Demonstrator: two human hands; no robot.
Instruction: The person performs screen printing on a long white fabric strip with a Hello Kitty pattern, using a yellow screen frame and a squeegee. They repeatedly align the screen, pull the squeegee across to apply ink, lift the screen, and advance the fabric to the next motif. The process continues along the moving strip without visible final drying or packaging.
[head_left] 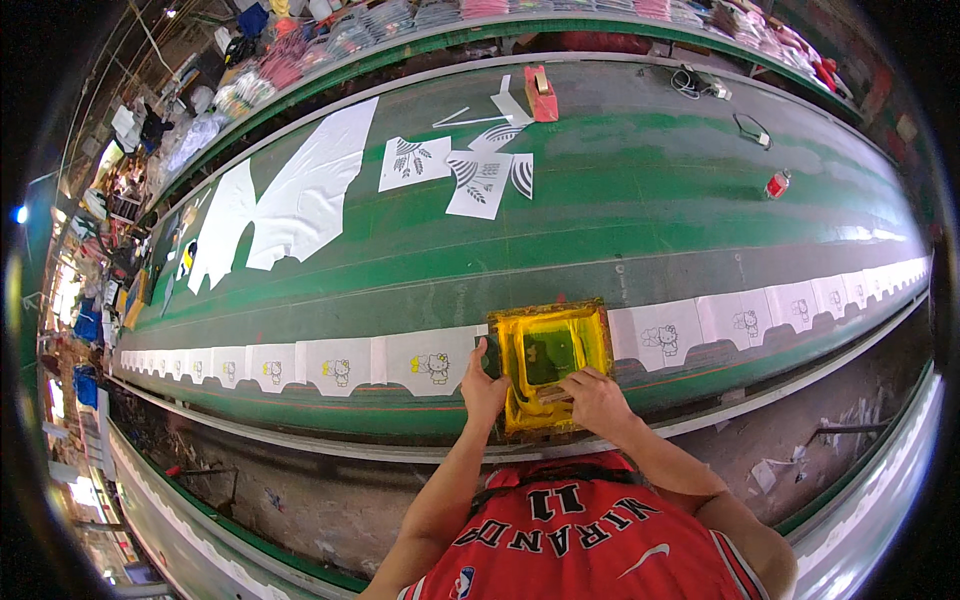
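Note:
A yellow-stained screen printing frame [603,345] lies over the row of white fabric pieces along the table's near side. Yellow ink smears its mesh, where a dark green window shows in the middle. My left hand [483,390] grips the frame's left edge, thumb toward the frame. Inside the near part of the frame, my right hand [598,402] holds a squeegee [552,395], mostly covered by the fingers. To the left, a fabric piece [405,377] bears a cartoon cat outline with yellow parts; to the right, another piece [640,365] carries only the dark outline.
The long green table [420,290] runs across the view. Farther back lie white sheeting [310,200], patterned paper sheets [415,165], a red tape dispenser [541,95], a red-labelled bottle [777,184] and a cable [690,82]. Stacked bagged goods [390,20] fill a far shelf.

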